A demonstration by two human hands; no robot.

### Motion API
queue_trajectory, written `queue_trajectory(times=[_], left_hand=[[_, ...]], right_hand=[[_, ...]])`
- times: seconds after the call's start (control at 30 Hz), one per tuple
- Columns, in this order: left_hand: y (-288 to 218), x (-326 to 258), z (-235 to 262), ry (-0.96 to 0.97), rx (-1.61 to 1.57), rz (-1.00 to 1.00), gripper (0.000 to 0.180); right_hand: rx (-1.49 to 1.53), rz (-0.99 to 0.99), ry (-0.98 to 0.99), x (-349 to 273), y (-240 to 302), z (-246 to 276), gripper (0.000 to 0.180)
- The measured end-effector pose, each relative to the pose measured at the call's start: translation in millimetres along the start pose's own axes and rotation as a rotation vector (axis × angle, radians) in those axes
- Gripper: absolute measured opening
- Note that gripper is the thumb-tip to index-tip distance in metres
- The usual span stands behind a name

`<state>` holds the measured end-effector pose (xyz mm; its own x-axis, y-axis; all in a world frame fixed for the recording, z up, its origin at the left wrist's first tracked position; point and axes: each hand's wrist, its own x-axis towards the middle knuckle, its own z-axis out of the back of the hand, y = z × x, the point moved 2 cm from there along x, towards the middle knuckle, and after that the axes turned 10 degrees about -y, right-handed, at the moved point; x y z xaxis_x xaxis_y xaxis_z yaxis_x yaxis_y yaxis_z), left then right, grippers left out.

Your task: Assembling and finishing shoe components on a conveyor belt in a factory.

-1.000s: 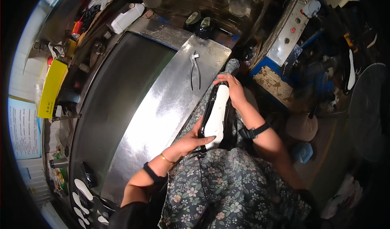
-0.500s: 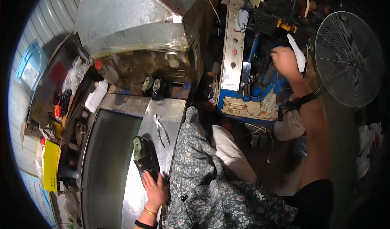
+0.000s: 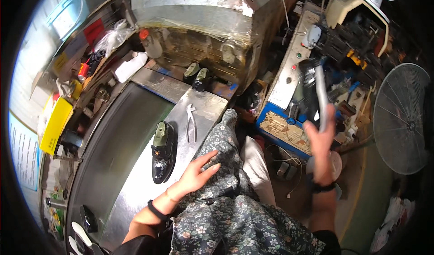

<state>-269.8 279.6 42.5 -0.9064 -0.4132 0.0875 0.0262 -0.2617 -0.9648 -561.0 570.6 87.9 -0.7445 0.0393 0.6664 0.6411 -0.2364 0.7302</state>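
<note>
Clutching a white-soled shoe point(image 3: 321, 94) apparently just lifted off the blue machine point(image 3: 272, 113), the right hand point(image 3: 322, 137) is now occupied, leaving only the left hand point(image 3: 194, 176) free, fingers apart, near the black shoe point(image 3: 162, 158) resting on the surface point(image 3: 135, 200).

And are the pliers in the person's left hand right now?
No, the pliers lie on the metal bench top, apart from the left hand, whose fingers are spread.
</note>
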Motion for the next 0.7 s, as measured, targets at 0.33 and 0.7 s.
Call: queue_trajectory(times=[0.33,0.7], left_hand=[[6.7,22.9,42.7,-0.206,-0.311,0.276,0.050],[64.2,-20.5,100.1,-0.558,0.456,0.029,0.070]], right_hand=[[0.876,-0.641,0.936,-140.3,95.4,-103.5,0.081],[0.986,-1.585,0.718,-199.4,12.9,-81.4,0.046]])
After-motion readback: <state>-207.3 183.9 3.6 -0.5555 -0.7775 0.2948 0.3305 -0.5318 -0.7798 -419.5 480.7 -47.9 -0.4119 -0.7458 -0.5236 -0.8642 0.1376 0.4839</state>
